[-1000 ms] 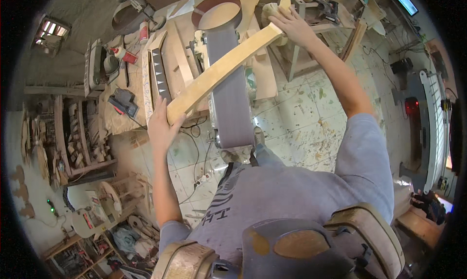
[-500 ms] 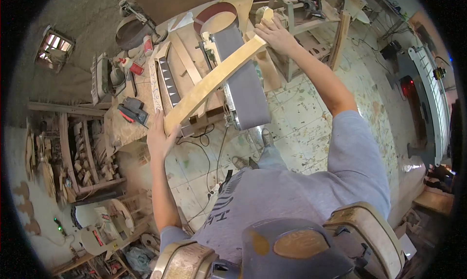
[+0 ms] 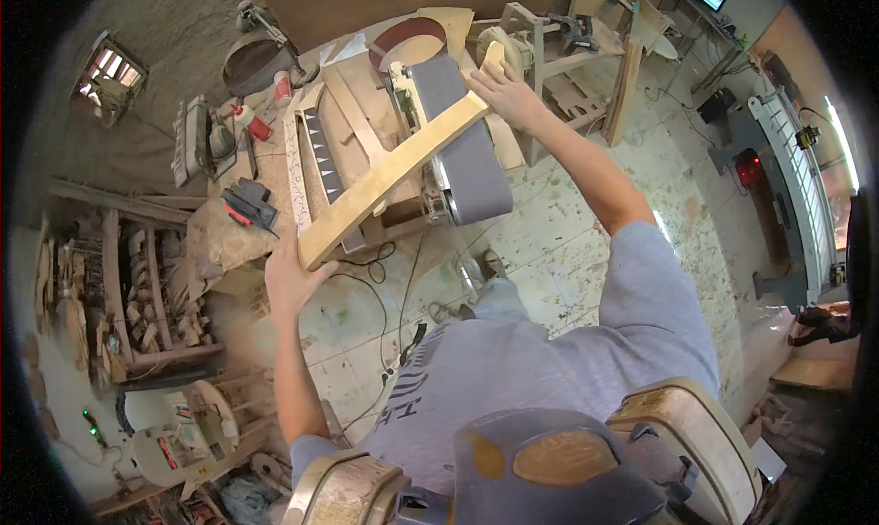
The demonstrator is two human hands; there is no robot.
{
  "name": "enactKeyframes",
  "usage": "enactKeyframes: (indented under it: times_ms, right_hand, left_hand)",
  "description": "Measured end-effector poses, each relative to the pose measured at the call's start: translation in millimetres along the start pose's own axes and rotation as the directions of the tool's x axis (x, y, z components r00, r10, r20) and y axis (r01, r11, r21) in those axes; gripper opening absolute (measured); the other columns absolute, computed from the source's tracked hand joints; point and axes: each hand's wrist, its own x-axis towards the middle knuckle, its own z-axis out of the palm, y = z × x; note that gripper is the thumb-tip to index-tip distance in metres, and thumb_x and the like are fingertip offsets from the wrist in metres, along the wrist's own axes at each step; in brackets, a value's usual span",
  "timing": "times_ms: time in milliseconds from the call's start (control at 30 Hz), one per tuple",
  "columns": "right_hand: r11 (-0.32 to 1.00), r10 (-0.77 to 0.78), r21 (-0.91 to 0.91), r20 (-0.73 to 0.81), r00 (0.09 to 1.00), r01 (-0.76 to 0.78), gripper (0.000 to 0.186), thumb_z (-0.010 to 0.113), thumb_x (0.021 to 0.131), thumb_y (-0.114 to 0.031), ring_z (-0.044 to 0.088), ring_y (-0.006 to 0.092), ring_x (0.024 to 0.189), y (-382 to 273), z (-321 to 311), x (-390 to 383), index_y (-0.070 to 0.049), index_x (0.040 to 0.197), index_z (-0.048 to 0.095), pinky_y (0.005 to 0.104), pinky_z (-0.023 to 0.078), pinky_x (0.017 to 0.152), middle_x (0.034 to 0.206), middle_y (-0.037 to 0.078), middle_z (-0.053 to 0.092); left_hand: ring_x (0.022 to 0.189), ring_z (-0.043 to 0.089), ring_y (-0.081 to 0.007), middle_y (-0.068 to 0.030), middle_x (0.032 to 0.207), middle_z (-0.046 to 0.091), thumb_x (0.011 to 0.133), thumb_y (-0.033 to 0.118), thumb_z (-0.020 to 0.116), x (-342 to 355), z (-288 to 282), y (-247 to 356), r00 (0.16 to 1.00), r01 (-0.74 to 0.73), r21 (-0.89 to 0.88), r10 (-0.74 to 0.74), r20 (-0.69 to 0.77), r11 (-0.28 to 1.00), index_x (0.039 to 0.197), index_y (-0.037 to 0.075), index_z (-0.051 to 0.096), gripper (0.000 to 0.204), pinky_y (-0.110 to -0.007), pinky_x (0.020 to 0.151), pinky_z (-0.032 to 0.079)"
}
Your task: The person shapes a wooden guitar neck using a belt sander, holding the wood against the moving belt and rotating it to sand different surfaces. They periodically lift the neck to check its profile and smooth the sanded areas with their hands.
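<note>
A long, curved pale wooden piece (image 3: 394,184) lies slantwise across the belt of a belt sander (image 3: 472,182). My left hand (image 3: 291,276) grips its near-left end, thumb out along the edge and the other fingers partly hidden. At the far-right end my right hand (image 3: 506,95) holds the piece, fingers laid over it, with a bit of wood showing beyond them. The sander's grey belt passes under the wood, close to my right hand. Whether the wood touches the belt along its whole length, I cannot tell.
On the workbench left of the sander lie a red-and-black power tool (image 3: 249,205), a red-and-white bottle (image 3: 251,122) and a long strip with dark triangles (image 3: 320,154). Black cables (image 3: 375,273) trail on the tiled floor. A wooden rack of offcuts (image 3: 151,292) stands at left.
The wooden piece and both hands have shifted slightly left. Its left end has swung nearer to me. The whole view has also shifted a little.
</note>
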Motion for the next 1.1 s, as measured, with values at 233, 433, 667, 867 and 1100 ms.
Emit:
enactKeyframes:
  times_ms: [233,433,667,867,1100]
  right_hand:
    - [0.976,-0.1,0.167,-0.223,0.97,0.139,0.042,0.073,0.082,-0.017,0.053,0.0303,0.134,-7,-136,13,-0.015,0.123,0.065,0.0523,0.031,0.12,0.13,0.006,0.066]
    - [0.559,0.62,0.815,-0.291,0.729,-0.15,0.048,0.07,0.093,-0.023,0.055,0.0209,0.129,4,-284,26,-0.01,0.137,0.057,0.0441,0.035,0.115,0.132,0.014,0.063]
    - [-0.325,0.44,0.945,0.188,0.878,-0.039,0.063,0.038,0.108,-0.052,0.066,0.0219,0.113,-44,-254,-4,0.0,0.134,0.061,0.0365,0.05,0.102,0.122,0.011,0.07]
    - [-0.573,0.312,0.819,0.184,0.932,0.03,0.056,0.045,0.109,-0.037,0.064,0.0134,0.111,-91,-246,-31,0.001,0.151,0.042,0.0326,0.051,0.096,0.132,0.008,0.063]
    - [-0.575,0.399,0.816,0.224,0.889,0.052,0.052,0.054,0.107,-0.027,0.063,0.0087,0.111,-97,-250,-64,0.001,0.15,0.045,0.0296,0.051,0.094,0.128,0.005,0.066]
  left_hand:
    - [0.106,0.069,-0.0295,-0.0186,0.119,0.07,0.068,0.005,0.071,-66,40,-79,0.988,-0.152,-0.35,0.152,-0.027,0.924,0.136,0.003,0.062,0.069,-0.037,0.09,0.053]
    - [0.073,0.069,-0.0209,-0.0116,0.098,0.073,0.068,0.024,0.078,-98,111,-7,0.861,0.327,-0.929,0.351,0.369,0.176,0.121,0.002,0.068,0.059,-0.037,0.072,0.059]
    - [0.086,0.069,-0.0254,-0.0164,0.1,0.065,0.061,0.02,0.072,-78,120,113,0.773,0.461,-0.875,0.551,0.315,-0.148,0.154,0.002,0.037,0.101,-0.038,0.076,0.057]
    - [0.085,0.068,-0.0275,-0.0192,0.1,0.063,0.058,0.012,0.061,-107,114,158,0.758,0.52,-0.814,0.579,0.3,-0.258,0.156,0.004,0.035,0.101,-0.039,0.077,0.057]
    - [0.085,0.068,-0.0292,-0.0204,0.103,0.063,0.057,0.013,0.061,-131,121,186,0.73,0.549,-0.791,0.617,0.295,-0.271,0.157,0.004,0.034,0.104,-0.041,0.079,0.056]
